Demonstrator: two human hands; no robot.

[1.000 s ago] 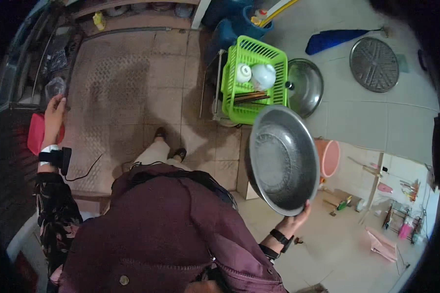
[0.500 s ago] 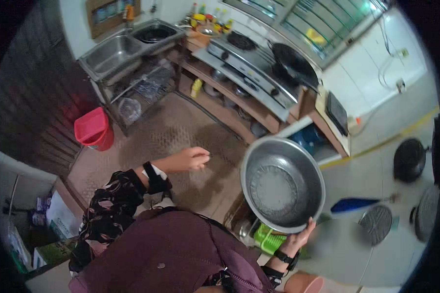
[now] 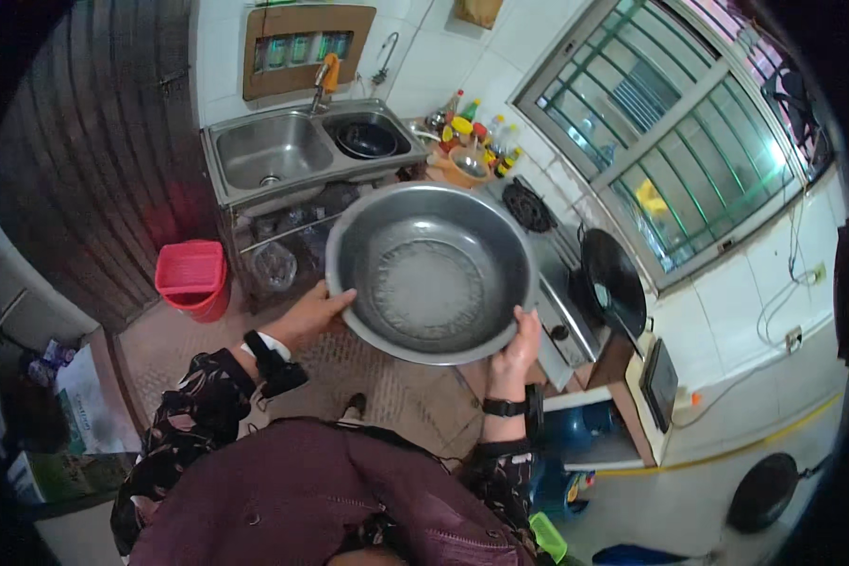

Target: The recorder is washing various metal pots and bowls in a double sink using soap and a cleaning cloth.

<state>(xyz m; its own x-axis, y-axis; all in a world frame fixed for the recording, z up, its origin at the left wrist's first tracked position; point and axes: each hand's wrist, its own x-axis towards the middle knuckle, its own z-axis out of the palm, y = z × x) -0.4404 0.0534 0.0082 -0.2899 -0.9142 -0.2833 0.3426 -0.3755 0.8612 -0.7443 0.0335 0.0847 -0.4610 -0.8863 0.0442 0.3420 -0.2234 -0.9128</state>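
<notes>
A wide grey metal basin is held up in front of me, its open top toward me and nothing visible inside. My left hand grips its lower left rim, thumb over the edge. On the lower right rim my right hand has a hold, thumb on the edge and the other fingers hidden under the basin. Beyond the basin is the double-bowl steel sink; a dark pan lies in its right bowl.
A gas stove with a black wok stands to the right beneath a barred window. Bottles and an orange bowl crowd the far corner. A red bucket sits on the floor left of the sink stand.
The basin has moved from my right side to in front of me, toward the sink. My left hand, earlier off the basin, now grips its rim. The view has turned toward the sink.
</notes>
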